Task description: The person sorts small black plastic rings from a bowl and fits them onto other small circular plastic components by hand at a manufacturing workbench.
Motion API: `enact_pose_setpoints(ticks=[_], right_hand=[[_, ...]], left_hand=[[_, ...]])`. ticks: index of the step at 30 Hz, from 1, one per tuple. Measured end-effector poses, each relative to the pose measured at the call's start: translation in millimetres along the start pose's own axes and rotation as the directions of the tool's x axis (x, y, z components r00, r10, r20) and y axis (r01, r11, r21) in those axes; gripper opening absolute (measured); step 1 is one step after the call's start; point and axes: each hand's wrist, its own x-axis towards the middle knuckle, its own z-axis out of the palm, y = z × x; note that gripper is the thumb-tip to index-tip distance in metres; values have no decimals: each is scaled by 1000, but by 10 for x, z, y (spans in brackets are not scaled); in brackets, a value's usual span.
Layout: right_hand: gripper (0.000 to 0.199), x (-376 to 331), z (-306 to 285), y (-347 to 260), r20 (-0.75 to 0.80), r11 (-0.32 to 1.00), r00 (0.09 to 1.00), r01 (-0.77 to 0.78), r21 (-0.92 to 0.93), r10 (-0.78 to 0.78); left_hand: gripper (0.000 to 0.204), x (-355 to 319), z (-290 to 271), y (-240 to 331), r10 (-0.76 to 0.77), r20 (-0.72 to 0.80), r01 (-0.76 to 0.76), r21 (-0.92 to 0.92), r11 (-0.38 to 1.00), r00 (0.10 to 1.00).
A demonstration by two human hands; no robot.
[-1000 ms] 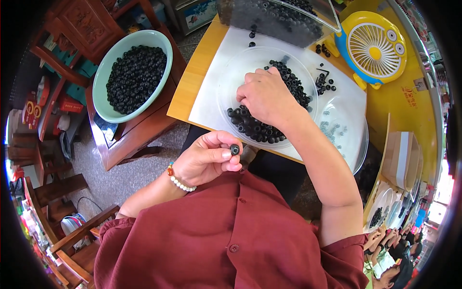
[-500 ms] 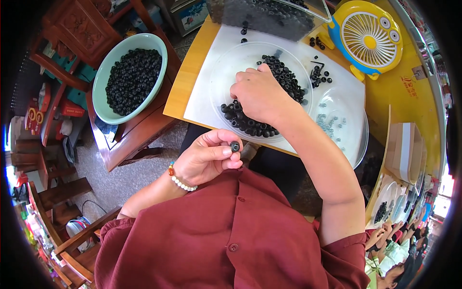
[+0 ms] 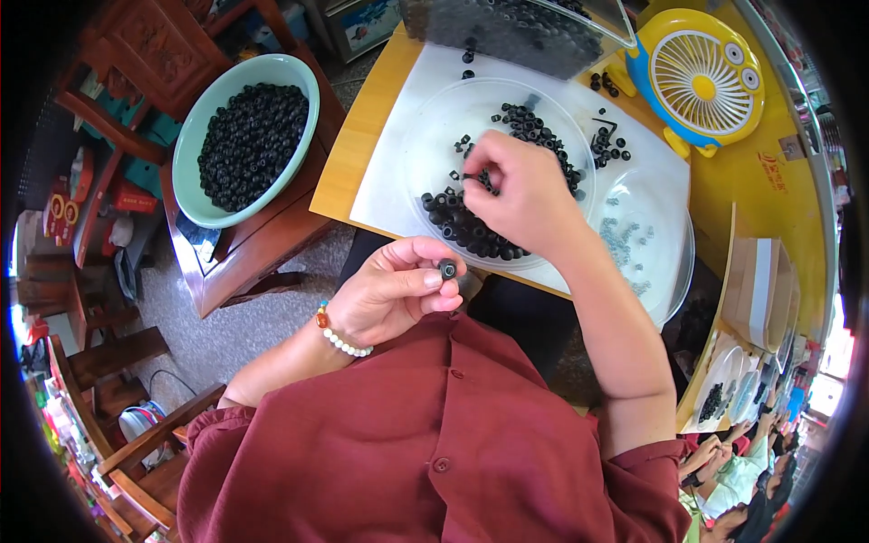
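Observation:
My left hand (image 3: 398, 285) is closed in front of my shirt, pinching a small round black plastic part (image 3: 447, 270) whose opening faces up. My right hand (image 3: 520, 190) hovers over a shallow clear round tray (image 3: 418, 118), thumb and forefinger brought together on what looks like a small black piece (image 3: 468, 177). In the tray, larger rounded black parts (image 3: 471, 231) lie at the near side. Smaller black ring-like pieces (image 3: 534, 131) are heaped at the far right; my hand hides part of both heaps.
To the left, a pale green basin (image 3: 312, 109) full of black parts stands on a wooden stool. A second clear tray (image 3: 674, 262) with small transparent pieces, an L-shaped black rod (image 3: 605, 121), a clear bin (image 3: 561, 45) and a yellow-blue fan (image 3: 647, 81) are on the table. People sit far right.
My right hand has moved nearer over the tray and turned, its fingertips now showing pinched above the parts. The left hand keeps holding its black part in nearly the same spot.

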Motion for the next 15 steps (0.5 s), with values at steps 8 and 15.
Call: enact_pose_setpoints(ticks=[8, 15], right_hand=[[16, -836, -113, -282, 133, 236, 919, -233, 943, 372], [17, -1077, -33, -411, 85, 103, 902, -141, 985, 424]], left_hand=[[25, 78, 148, -73, -5, 12, 5, 23, 1000, 1000], [25, 105, 266, -163, -28, 29, 25, 92, 995, 999]])
